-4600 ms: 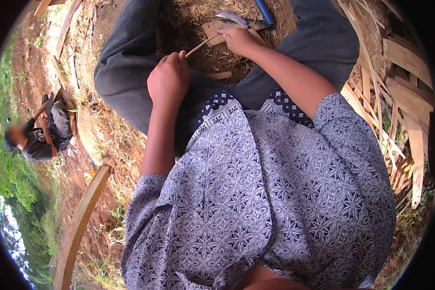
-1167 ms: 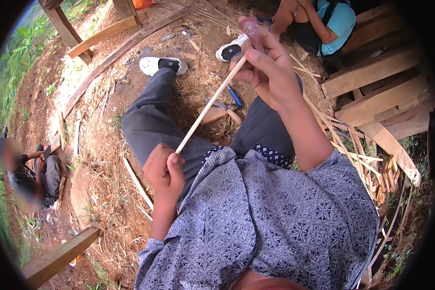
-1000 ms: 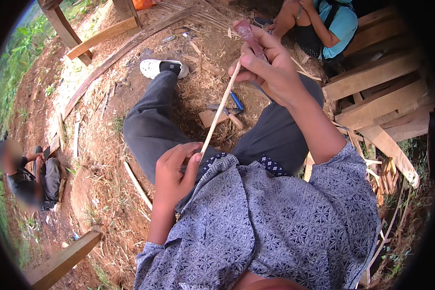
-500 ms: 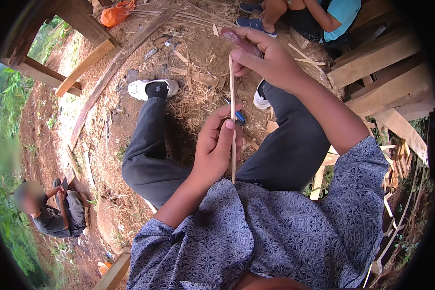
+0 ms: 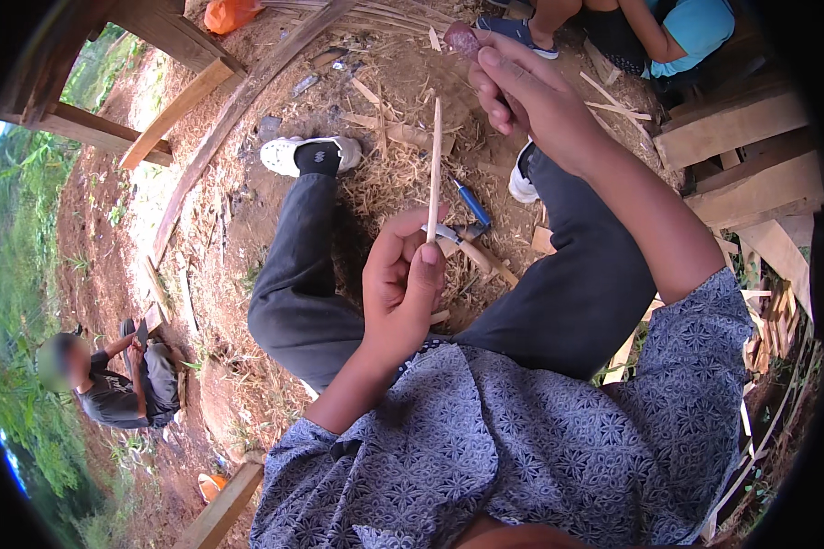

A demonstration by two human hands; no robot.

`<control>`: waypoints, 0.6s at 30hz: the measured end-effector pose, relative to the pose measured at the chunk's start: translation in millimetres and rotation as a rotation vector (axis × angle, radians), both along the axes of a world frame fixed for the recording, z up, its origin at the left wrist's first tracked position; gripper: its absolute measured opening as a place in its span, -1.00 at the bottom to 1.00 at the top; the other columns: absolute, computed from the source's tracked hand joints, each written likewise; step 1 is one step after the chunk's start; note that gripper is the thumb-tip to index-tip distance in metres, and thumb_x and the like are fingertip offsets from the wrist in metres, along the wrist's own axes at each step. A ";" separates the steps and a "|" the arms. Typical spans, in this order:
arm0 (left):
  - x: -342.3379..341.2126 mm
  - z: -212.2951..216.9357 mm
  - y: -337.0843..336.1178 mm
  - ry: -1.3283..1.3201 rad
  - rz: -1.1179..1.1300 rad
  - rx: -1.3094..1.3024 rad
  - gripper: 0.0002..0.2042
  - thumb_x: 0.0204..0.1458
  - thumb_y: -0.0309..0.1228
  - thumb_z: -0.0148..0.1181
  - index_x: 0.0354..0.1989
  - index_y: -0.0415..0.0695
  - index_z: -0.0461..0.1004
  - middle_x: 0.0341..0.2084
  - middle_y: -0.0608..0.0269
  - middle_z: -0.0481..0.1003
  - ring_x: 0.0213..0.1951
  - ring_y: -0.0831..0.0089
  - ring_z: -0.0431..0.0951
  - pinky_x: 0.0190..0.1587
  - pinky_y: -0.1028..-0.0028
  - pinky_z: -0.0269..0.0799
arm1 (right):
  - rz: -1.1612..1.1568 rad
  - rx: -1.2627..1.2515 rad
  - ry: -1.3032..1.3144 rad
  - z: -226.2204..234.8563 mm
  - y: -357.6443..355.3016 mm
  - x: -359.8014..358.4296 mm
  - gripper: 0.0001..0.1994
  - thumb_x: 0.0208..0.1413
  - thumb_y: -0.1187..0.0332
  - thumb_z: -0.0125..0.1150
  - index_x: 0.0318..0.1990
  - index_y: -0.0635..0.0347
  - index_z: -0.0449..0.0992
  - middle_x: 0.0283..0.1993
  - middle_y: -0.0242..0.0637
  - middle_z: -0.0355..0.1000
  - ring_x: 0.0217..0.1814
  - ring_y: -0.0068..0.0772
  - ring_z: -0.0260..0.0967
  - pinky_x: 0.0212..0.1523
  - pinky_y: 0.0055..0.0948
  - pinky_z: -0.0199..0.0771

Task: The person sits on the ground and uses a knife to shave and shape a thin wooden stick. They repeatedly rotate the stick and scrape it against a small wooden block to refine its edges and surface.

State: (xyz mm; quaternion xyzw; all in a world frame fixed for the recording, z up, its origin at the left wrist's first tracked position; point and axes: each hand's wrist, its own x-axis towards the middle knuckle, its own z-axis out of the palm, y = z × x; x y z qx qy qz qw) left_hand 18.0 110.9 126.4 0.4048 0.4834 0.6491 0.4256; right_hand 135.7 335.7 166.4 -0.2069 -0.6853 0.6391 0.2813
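My left hand (image 5: 399, 288) pinches a thin, pale wooden stick (image 5: 436, 160) between thumb and fingers. The stick stands out past the fingertips and narrows to a point at its far end. Up and to the right, my right hand (image 5: 536, 96) grips a folded reddish-brown piece of sandpaper (image 5: 462, 39) dusted with pale powder. Sandpaper and stick are apart. On the ground beyond my left hand lie a blue-handled tool (image 5: 472, 206) and a tool with a wooden handle (image 5: 475, 256), partly hidden by that hand.
Shavings and wood scraps (image 5: 403, 133) litter the dirt between my feet. Stacked boards (image 5: 751, 133) stand at the right, a timber frame (image 5: 169, 114) at the far left. One person (image 5: 128, 384) sits at the left, another (image 5: 673, 41) at the far right. An orange bag (image 5: 229, 16) lies far off.
My right hand and the sandpaper have moved away from the stick, up and to the right. The stick's tip now shows free, and the tools on the ground are more visible.
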 end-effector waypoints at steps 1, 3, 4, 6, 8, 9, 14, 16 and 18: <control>0.3 -0.3 0.4 0.010 -0.006 0.014 -0.64 0.39 -0.26 -0.06 0.21 -0.26 0.30 -0.60 0.46 0.27 -0.66 0.75 0.16 -0.62 0.68 0.06 | 0.006 0.014 -0.014 -0.1 6.2 -1.1 -0.45 0.34 0.03 0.11 0.35 0.15 0.31 -0.31 -0.56 0.32 -0.42 -0.78 0.25 -0.41 -0.66 0.33; 0.4 1.0 -1.1 0.048 0.002 -0.007 -0.63 0.39 -0.26 -0.06 0.21 -0.27 0.29 -0.61 0.46 0.26 -0.66 0.75 0.16 -0.61 0.67 0.06 | 0.027 0.068 -0.042 5.5 6.5 -3.0 -0.39 0.25 -0.05 0.23 0.30 0.17 0.39 -0.31 -0.58 0.36 -0.41 -0.80 0.26 -0.44 -0.65 0.31; -0.2 1.6 -2.0 0.065 0.011 -0.020 -0.63 0.39 -0.26 -0.06 0.21 -0.27 0.29 -0.61 0.47 0.26 -0.66 0.75 0.16 -0.60 0.67 0.05 | 0.044 0.110 -0.055 12.8 1.7 -4.8 -0.37 0.21 -0.08 0.27 0.27 0.18 0.42 -0.32 -0.59 0.37 -0.42 -0.80 0.25 -0.45 -0.65 0.30; -2.6 -2.6 -3.5 0.111 0.011 -0.001 -0.63 0.39 -0.27 -0.06 0.21 -0.28 0.29 -0.62 0.48 0.25 -0.65 0.76 0.16 -0.59 0.68 0.06 | 0.068 0.167 -0.033 15.0 -7.2 -9.1 -0.38 0.14 -0.10 0.34 0.20 0.16 0.48 -0.31 -0.59 0.41 -0.43 -0.80 0.24 -0.46 -0.64 0.29; -5.0 -3.4 -4.3 0.139 0.015 0.010 -0.63 0.39 -0.27 -0.06 0.21 -0.29 0.29 -0.62 0.49 0.24 -0.65 0.76 0.16 -0.59 0.68 0.06 | 0.083 0.226 -0.014 11.1 -11.4 -13.6 -0.42 0.13 -0.07 0.36 0.17 0.13 0.51 -0.31 -0.58 0.42 -0.44 -0.81 0.23 -0.47 -0.66 0.29; -5.4 -3.0 -6.1 0.140 0.019 0.004 -0.63 0.39 -0.28 -0.06 0.21 -0.29 0.29 -0.62 0.49 0.24 -0.64 0.76 0.15 -0.58 0.69 0.05 | 0.092 0.267 -0.031 8.7 -12.7 -15.8 -0.44 0.14 -0.03 0.37 0.18 0.11 0.51 -0.33 -0.59 0.39 -0.44 -0.82 0.23 -0.47 -0.67 0.29; -24.9 -28.2 -13.8 0.111 -0.042 -0.233 -0.69 0.38 -0.35 -0.02 0.19 -0.24 0.37 -0.55 0.56 0.27 -0.54 0.81 0.16 -0.50 0.69 0.05 | -0.083 0.383 -0.161 -26.4 36.7 -15.6 -0.56 0.34 0.26 0.15 0.26 0.30 0.34 -0.02 -0.38 0.51 -0.20 -0.58 0.47 -0.15 -0.42 0.60; -34.0 -48.7 -26.9 0.031 -0.073 -0.443 -0.72 0.37 -0.38 -0.01 0.16 -0.24 0.41 -0.54 0.58 0.27 -0.50 0.81 0.16 -0.45 0.68 0.06 | -0.098 0.194 -0.387 -24.3 39.0 -6.6 -0.51 0.32 0.10 0.15 0.22 0.31 0.42 0.05 -0.32 0.54 -0.15 -0.63 0.44 -0.13 -0.49 0.51; -43.8 -101.7 -39.4 0.073 -0.026 -0.546 -0.71 0.36 -0.38 0.01 0.12 -0.29 0.44 -0.54 0.52 0.33 -0.48 0.77 0.26 -0.45 0.63 0.20 | -0.034 0.216 -0.709 -56.9 48.2 1.5 -0.49 0.34 0.02 0.09 0.20 0.28 0.45 0.06 -0.23 0.55 -0.08 -0.48 0.49 -0.06 -0.43 0.50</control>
